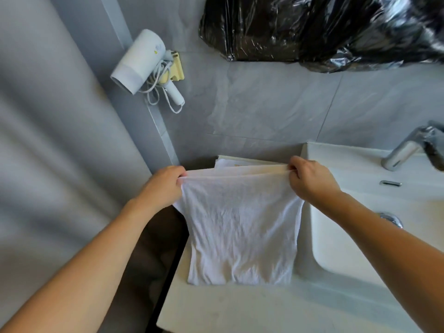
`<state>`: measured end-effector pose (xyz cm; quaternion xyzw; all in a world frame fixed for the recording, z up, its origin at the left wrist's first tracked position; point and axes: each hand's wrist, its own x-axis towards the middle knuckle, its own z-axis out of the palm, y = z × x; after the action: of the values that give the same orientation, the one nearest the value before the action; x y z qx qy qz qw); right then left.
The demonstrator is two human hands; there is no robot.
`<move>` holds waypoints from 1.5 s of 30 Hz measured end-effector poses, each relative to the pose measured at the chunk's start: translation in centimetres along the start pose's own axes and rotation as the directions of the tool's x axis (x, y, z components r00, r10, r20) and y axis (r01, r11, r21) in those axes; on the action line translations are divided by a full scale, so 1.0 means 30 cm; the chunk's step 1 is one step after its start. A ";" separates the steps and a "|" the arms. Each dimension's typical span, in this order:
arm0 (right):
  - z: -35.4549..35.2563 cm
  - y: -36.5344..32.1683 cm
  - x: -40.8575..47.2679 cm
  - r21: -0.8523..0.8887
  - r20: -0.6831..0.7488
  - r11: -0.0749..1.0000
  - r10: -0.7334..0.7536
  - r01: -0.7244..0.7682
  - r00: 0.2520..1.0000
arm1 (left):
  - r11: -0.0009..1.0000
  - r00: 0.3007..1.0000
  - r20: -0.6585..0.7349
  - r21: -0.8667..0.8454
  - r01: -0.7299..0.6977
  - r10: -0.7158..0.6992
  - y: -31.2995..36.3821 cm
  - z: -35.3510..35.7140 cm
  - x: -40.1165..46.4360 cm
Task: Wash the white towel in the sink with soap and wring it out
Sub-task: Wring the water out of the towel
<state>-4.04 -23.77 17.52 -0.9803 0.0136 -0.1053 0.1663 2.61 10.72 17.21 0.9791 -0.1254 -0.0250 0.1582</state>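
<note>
My left hand (165,186) pinches the towel's (240,227) top left corner, fingers curled over the edge. My right hand (310,181) pinches the top right corner, thumb and fingers closed on the hem. The top edge is stretched taut between the two.

The towel is white and wrinkled, folded into layers at the top. It hangs from my hands and its lower part lies on the counter (240,308), at 9 o'clock from the sink (360,188), just beside the basin rim. None of it is in the basin. A second white folded item (230,162) sits right behind the top edge at 12 o'clock, against the wall; I can't tell what it is.

The tap (406,147) is at 2 o'clock from the towel, at the sink's back edge. The drain (391,218) is at 3 o'clock, partly hidden by my right forearm. The overflow slot (390,183) is between tap and drain.

A hairdryer (144,66) hangs on the wall at 11 o'clock. A black plastic bag (324,27) is at 1 o'clock, high on the wall.
</note>
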 end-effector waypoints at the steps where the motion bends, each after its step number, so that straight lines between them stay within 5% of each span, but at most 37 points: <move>1: -0.035 -0.010 -0.006 0.001 -0.072 1.000 0.015 -0.015 0.997 | 0.998 0.994 -0.105 -0.045 -0.033 0.028 0.018 -0.034 -0.016; 5: -0.162 -0.047 -0.036 -0.032 -0.233 0.999 0.001 -0.009 0.972 | 0.992 0.950 -0.288 -0.007 -0.126 0.119 0.089 -0.163 -0.085; 9: -0.174 -0.050 -0.095 -0.242 -0.127 0.957 -0.192 0.158 0.973 | 0.996 0.995 -0.055 0.058 -0.074 0.078 0.099 -0.200 -0.189; 13: -0.161 -0.025 -0.192 -0.252 0.085 0.935 -0.238 0.252 0.968 | 0.996 0.989 0.146 0.085 -0.012 -0.001 0.085 -0.199 -0.278; 23: -0.235 0.010 -0.242 -0.217 0.173 0.916 -0.303 0.337 0.937 | 0.999 0.996 -0.073 0.000 0.046 -0.046 0.132 -0.148 -0.301; 29: -0.292 -0.021 -0.171 -0.270 -0.028 0.909 -0.336 0.316 0.942 | 0.993 0.989 -0.129 0.088 0.084 -0.073 0.171 -0.222 -0.221; 32: -0.317 -0.017 -0.175 -0.213 -0.115 0.914 -0.374 0.345 0.920 | 0.974 0.902 -0.386 0.190 -0.126 0.192 0.170 -0.264 -0.235; 34: -0.328 -0.008 -0.190 -0.137 -0.058 0.923 -0.370 0.360 0.927 | 0.935 0.831 -0.437 0.244 -0.259 0.344 0.144 -0.268 -0.257; 36: -0.336 -0.013 -0.218 -0.071 0.120 0.935 -0.338 0.347 0.934 | 0.924 0.889 -0.287 0.245 -0.293 0.358 0.124 -0.241 -0.291; 39: -0.263 -0.035 -0.295 -0.022 0.509 0.952 -0.252 0.305 0.823 | 0.954 0.960 0.246 0.228 -0.194 0.136 0.119 -0.149 -0.370; 42: -0.109 -0.032 -0.379 -0.034 0.740 0.965 -0.151 0.260 0.655 | 0.984 0.766 0.633 0.178 -0.002 -0.113 0.110 -0.002 -0.446; 45: 0.026 -0.026 -0.422 -0.069 0.877 0.963 -0.066 0.261 0.475 | 0.973 0.576 0.786 0.155 0.168 -0.225 0.078 0.137 -0.494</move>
<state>-16.27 -22.01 14.50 -0.9070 -0.1556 0.3888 0.0435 -12.66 11.07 14.18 0.8762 -0.0743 -0.4735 0.0506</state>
